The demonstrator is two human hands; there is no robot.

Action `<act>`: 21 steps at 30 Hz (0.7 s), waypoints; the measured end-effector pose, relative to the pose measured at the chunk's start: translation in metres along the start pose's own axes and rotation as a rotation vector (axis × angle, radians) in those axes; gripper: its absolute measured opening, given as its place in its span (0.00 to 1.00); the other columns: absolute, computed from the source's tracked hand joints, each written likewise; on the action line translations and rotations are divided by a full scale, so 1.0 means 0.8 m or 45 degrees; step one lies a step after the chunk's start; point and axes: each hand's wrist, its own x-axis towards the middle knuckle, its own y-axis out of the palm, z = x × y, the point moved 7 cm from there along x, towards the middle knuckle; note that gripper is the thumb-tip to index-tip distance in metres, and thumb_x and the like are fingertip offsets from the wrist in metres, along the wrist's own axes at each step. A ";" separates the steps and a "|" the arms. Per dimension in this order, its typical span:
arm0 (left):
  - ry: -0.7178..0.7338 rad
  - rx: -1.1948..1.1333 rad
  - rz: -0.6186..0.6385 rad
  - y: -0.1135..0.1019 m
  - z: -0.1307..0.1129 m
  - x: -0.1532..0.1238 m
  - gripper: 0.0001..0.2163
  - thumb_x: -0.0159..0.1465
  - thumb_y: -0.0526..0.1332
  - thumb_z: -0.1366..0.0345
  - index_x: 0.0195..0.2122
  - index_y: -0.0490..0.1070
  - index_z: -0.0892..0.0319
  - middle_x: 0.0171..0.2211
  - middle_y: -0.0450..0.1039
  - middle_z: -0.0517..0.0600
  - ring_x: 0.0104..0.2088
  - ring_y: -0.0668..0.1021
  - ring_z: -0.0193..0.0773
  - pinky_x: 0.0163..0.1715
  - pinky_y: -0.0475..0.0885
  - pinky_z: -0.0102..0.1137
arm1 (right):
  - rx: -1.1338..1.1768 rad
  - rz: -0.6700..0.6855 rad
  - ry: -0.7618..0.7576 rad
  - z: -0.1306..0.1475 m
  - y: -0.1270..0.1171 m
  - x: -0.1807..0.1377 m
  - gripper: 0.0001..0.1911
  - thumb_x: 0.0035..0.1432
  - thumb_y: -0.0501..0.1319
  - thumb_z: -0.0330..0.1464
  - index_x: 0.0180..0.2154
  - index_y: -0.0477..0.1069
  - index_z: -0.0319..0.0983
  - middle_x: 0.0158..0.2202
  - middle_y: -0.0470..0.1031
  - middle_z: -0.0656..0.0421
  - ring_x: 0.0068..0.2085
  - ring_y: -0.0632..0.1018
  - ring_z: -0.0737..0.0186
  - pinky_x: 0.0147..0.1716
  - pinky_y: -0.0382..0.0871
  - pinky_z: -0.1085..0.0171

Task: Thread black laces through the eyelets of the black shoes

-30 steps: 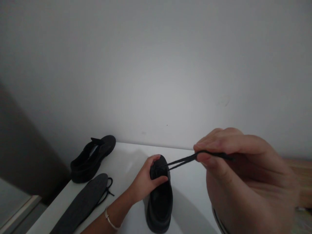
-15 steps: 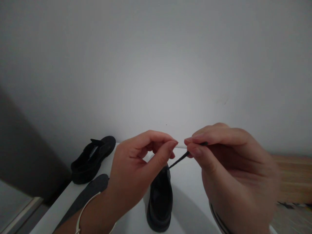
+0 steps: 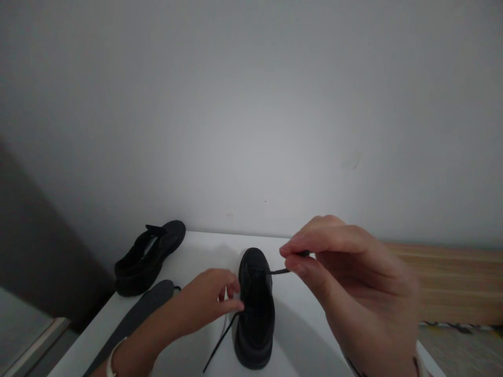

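Observation:
A black shoe [image 3: 254,343] stands upright on the white tabletop, toe toward the wall. My right hand [image 3: 353,283] is raised to its right, thumb and forefinger pinched on a black shoelace [image 3: 278,272] that runs to the shoe's right side. My left hand [image 3: 212,298] is at the shoe's left edge, its thumb and fingers curved with a gap between their tips. Close to that thumb tip, another stretch of shoelace [image 3: 220,343] slants down toward the table's front. Whether the thumb touches it is unclear.
Another black shoe [image 3: 135,280] sits at the table's back left, its tongue sticking up. A dark grey insole [image 3: 143,309] lies beside it, partly under my left forearm. The pale wall [image 3: 251,131] rises behind the white tabletop [image 3: 298,314]. Wooden boards [image 3: 459,283] are at the right.
My left hand has dropped away from the right hand, down to the shoe's left edge. My right hand has shifted slightly left and lower, keeping the shoelace pinched. The left-side shoelace now shows.

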 end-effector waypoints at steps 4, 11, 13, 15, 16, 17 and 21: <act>-0.205 -0.131 0.217 0.081 0.081 -0.011 0.11 0.48 0.71 0.64 0.23 0.69 0.59 0.20 0.63 0.41 0.24 0.67 0.34 0.24 0.56 0.28 | -0.007 0.017 0.029 -0.003 -0.002 -0.007 0.12 0.56 0.66 0.20 0.38 0.79 0.42 0.32 0.79 0.62 0.34 0.77 0.66 0.31 0.72 0.66; -0.135 -0.709 0.186 0.056 0.053 -0.023 0.15 0.61 0.61 0.55 0.24 0.71 0.61 0.18 0.61 0.42 0.21 0.62 0.31 0.23 0.55 0.27 | 0.036 -0.015 0.064 -0.007 -0.010 -0.012 0.12 0.58 0.65 0.21 0.39 0.79 0.42 0.33 0.80 0.61 0.29 0.77 0.68 0.25 0.72 0.68; -0.079 -0.972 0.000 0.013 0.032 -0.023 0.17 0.62 0.63 0.51 0.28 0.75 0.61 0.17 0.58 0.41 0.21 0.60 0.30 0.23 0.54 0.27 | 0.061 -0.027 0.100 -0.011 -0.011 -0.013 0.11 0.59 0.65 0.22 0.39 0.79 0.43 0.32 0.79 0.61 0.27 0.77 0.68 0.24 0.72 0.68; -0.021 -1.163 -0.147 -0.021 0.011 -0.024 0.18 0.61 0.65 0.49 0.30 0.78 0.61 0.18 0.59 0.42 0.21 0.59 0.30 0.23 0.54 0.27 | 0.087 -0.017 0.143 -0.014 -0.008 -0.014 0.10 0.60 0.65 0.23 0.39 0.79 0.43 0.31 0.79 0.60 0.25 0.76 0.68 0.23 0.72 0.68; 0.022 -1.216 -0.222 -0.035 -0.001 -0.025 0.17 0.60 0.66 0.49 0.31 0.80 0.61 0.19 0.61 0.43 0.21 0.60 0.30 0.23 0.55 0.27 | 0.090 0.000 0.156 -0.015 -0.006 -0.014 0.10 0.60 0.65 0.23 0.39 0.78 0.43 0.31 0.79 0.60 0.25 0.76 0.68 0.23 0.72 0.68; 0.074 -1.234 -0.295 -0.048 -0.014 -0.026 0.17 0.60 0.67 0.49 0.31 0.81 0.60 0.19 0.62 0.45 0.22 0.61 0.31 0.24 0.56 0.28 | 0.082 0.030 0.161 -0.016 -0.003 -0.014 0.10 0.60 0.65 0.23 0.39 0.79 0.43 0.31 0.79 0.60 0.25 0.77 0.67 0.23 0.73 0.67; 0.388 -1.103 -0.454 -0.076 -0.077 -0.034 0.16 0.65 0.62 0.50 0.33 0.82 0.56 0.28 0.71 0.50 0.31 0.71 0.38 0.32 0.67 0.32 | 0.006 0.170 0.072 -0.008 0.010 -0.011 0.10 0.59 0.65 0.22 0.38 0.79 0.42 0.31 0.81 0.58 0.30 0.78 0.63 0.28 0.73 0.64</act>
